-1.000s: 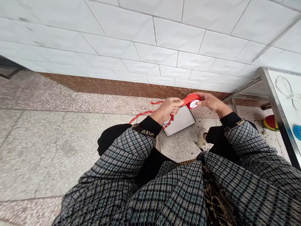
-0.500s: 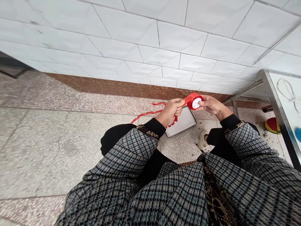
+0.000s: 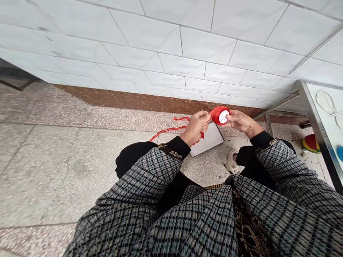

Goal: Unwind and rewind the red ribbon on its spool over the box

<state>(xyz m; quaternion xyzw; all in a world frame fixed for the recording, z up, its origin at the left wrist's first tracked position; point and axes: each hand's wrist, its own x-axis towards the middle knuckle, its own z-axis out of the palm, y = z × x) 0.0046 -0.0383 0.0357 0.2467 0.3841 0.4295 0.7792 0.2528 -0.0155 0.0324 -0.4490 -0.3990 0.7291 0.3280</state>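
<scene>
A red ribbon roll point(image 3: 217, 110) with a white label on its end is gripped from the right by my right hand point(image 3: 240, 121), thumb against the label. My left hand point(image 3: 196, 127) pinches the red ribbon where it leaves the roll, and a short stretch runs between the two hands. Below and left of my left hand, a twisted red strand point(image 3: 168, 131) trails over the floor. A white board or box lid point(image 3: 208, 141) lies on the floor beneath my hands, partly covered by a red piece that my left hand mostly hides.
A white tiled wall point(image 3: 197, 50) rises ahead. At right stands a metal-framed table point(image 3: 308, 110) with a thin white cord point(image 3: 327, 101) on it. A red and yellow ball-like object point(image 3: 311, 143) lies beside the table on the floor. My shoe point(image 3: 232, 162) is near the board.
Both hands keep their hold on the roll and the ribbon, almost in place. My left hand has shifted very slightly, and less of the red piece below it shows.
</scene>
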